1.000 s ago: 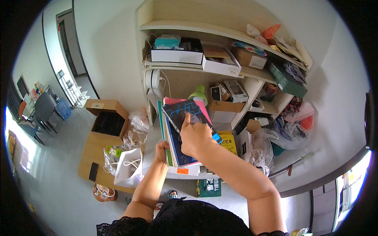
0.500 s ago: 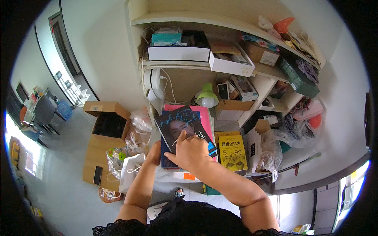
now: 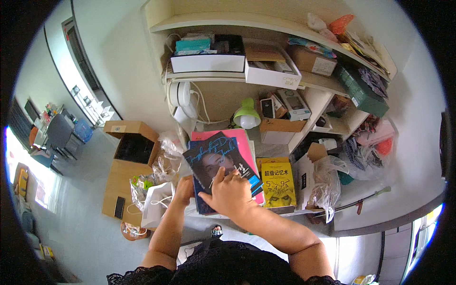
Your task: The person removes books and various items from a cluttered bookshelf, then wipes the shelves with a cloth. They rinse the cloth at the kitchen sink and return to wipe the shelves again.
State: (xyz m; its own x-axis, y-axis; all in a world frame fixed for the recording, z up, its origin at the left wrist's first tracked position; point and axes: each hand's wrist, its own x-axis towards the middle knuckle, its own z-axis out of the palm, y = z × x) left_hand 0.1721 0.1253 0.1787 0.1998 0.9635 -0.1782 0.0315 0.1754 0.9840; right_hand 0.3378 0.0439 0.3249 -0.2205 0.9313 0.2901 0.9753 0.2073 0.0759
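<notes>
Now both hands, left hand (image 3: 183, 189) and right hand (image 3: 228, 192), grip closed on the dark book (image 3: 216, 161) atop a pink book (image 3: 242, 142).

Both my bare forearms come up from the near edge, converging toward the middle. My right hand (image 3: 228, 192) is palm down, back of the hand facing me, fingers (image 3: 219, 175) bent and bunched, tips pointing far-left, pressing down. Right elbow is bent out to the near right. My left hand (image 3: 183, 188) sits just left of it, mostly hidden behind the right, fingers curled, wrist straight, forearm running near to far.
</notes>
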